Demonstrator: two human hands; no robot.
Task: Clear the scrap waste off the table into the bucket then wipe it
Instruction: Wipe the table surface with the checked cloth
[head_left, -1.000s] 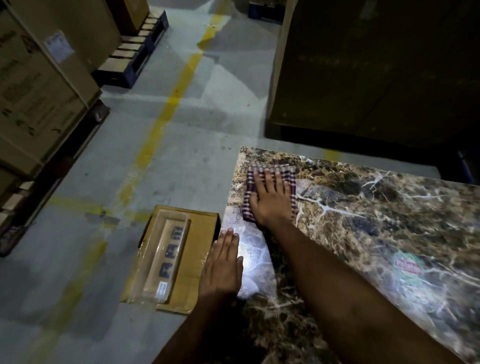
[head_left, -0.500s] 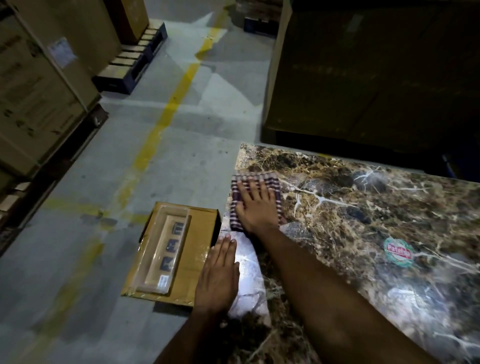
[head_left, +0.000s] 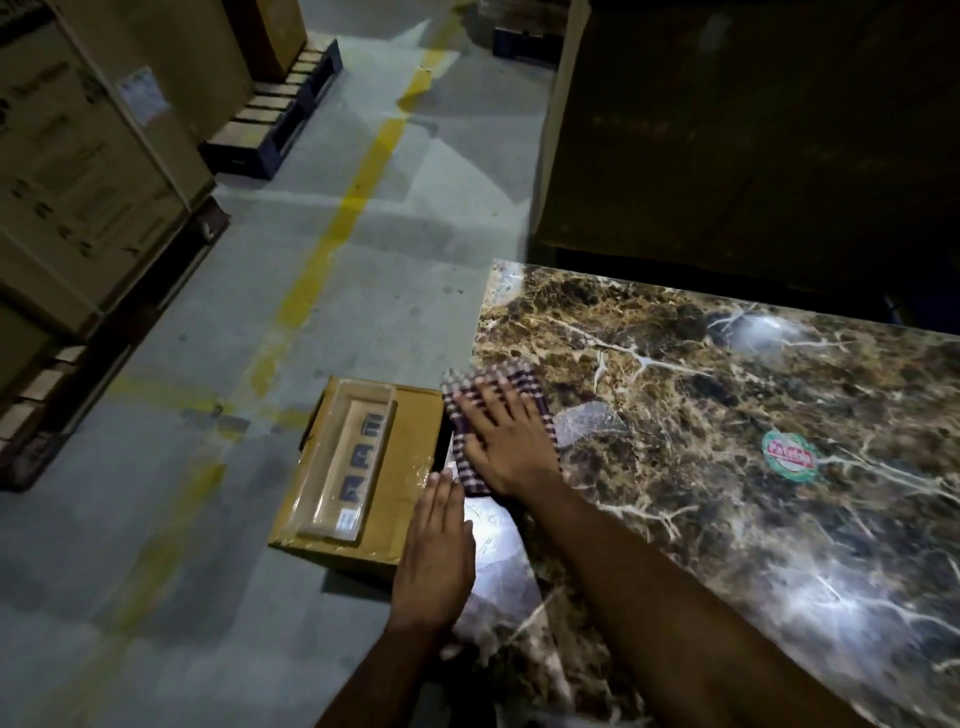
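A brown marble-patterned table (head_left: 727, 415) fills the right of the head view. My right hand (head_left: 506, 441) lies flat, fingers spread, pressing a purple-and-white checked cloth (head_left: 465, 462) onto the table near its left edge. My left hand (head_left: 436, 551) rests flat on that left edge, just below the cloth, with nothing in it. No bucket and no scrap show in this view.
On the floor beside the table's left edge sits a cardboard box (head_left: 410, 467) holding a plastic-wrapped tray (head_left: 345, 462). A round sticker (head_left: 789, 454) is on the tabletop. Stacked cartons on pallets (head_left: 78, 182) line the left; a large dark carton (head_left: 727, 130) stands behind the table.
My right hand has slid the cloth toward me along the table's left edge, from near the far corner to just above my left hand. My left hand stayed on the edge.
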